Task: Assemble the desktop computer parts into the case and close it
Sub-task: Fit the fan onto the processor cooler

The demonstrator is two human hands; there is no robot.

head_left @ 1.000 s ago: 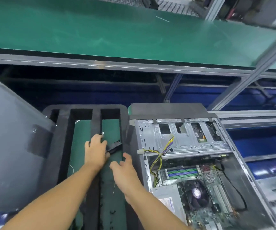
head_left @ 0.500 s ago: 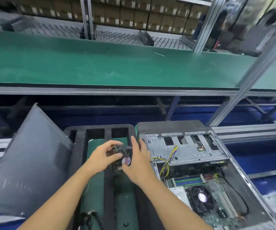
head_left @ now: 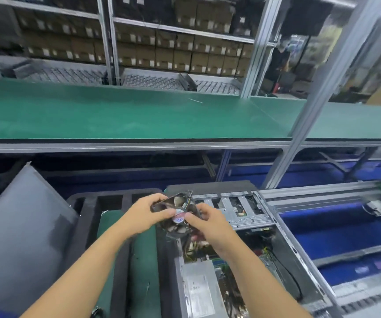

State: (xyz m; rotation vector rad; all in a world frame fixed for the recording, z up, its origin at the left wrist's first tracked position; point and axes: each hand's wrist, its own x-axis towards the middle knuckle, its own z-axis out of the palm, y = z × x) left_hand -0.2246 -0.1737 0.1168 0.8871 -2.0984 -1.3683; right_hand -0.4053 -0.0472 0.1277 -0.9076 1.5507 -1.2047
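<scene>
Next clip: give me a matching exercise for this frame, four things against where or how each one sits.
Things:
1. case fan
2. side panel
3. computer case
4. foam tray

States:
A. lies open, boards showing
B. black, slotted, just left of the computer case
C. held between the left hand and the right hand
D. grey, tilted, at the far left

Pairs: 1-C, 2-D, 3-A, 4-B

Left hand [head_left: 144, 213] and right hand [head_left: 210, 223] grip black case fan [head_left: 177, 215] above open case's [head_left: 283, 244] left edge.
</scene>
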